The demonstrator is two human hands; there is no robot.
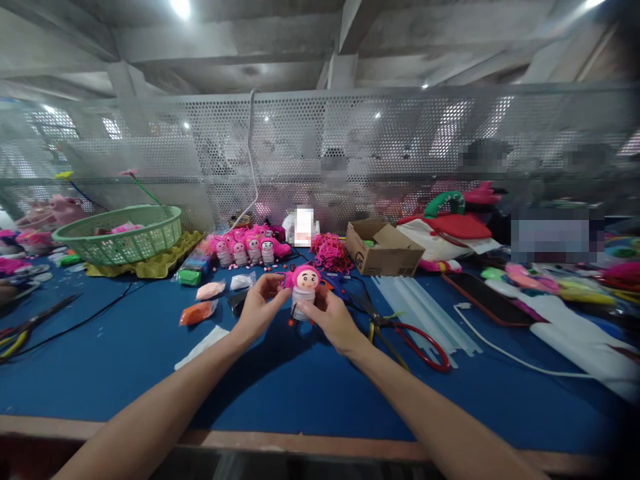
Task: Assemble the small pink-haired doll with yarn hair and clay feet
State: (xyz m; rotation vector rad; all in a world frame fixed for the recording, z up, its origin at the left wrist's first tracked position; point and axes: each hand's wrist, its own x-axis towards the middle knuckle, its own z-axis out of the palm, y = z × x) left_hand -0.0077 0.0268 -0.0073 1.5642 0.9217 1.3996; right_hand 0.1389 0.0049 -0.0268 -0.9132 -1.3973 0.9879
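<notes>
Between my two hands, a small doll [304, 293] with pink hair, a painted face and a white ringed body is held upright above the blue table. My left hand [265, 299] grips it at the hair and side, its fingers partly behind the doll. On the other side my right hand [333, 317] is closed round the body, thumb across the front. Little red feet hang below. Behind my hands stands a row of similar pink-haired dolls [253, 250]. Scissors with red handles [425, 347] lie to the right of my right hand.
An open cardboard box [385, 257] and pink cords [330, 253] stand at the back. Pale strips [425, 307] and a phone [487, 300] lie right. At left are a green basket [117, 240], orange clay packet [197, 312] and scissors [30, 327]. A perforated metal screen [310, 153] rises behind.
</notes>
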